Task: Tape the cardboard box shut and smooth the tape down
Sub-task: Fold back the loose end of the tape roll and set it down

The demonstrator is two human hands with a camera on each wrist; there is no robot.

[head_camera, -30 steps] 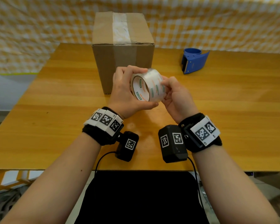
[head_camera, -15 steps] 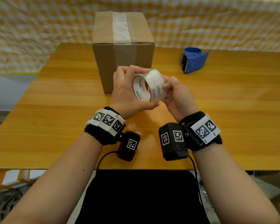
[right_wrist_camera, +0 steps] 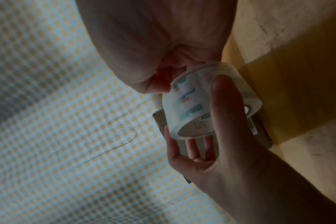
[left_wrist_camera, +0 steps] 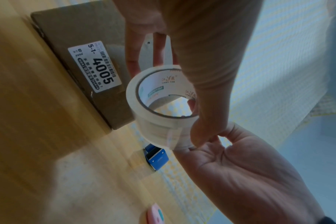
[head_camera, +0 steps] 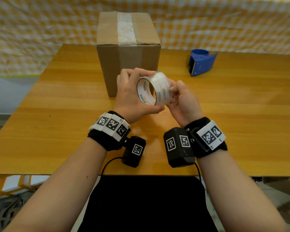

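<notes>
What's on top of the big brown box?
A strip of clear tape runs along the top of the cardboard box. Its flaps lie shut, so whatever is inside stays hidden.

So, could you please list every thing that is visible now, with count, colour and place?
cardboard box: one, brown, far middle of the table, old tape strip along its top
shipping label: one, white, on a box side
tape roll: one, clear, held above the table in front of the box
tape dispenser: one, blue, far right of the table
table: one, orange wood
checked cloth: yellow and white, behind the table
left hand: grips the roll
right hand: pinches at the roll's outer surface
</notes>
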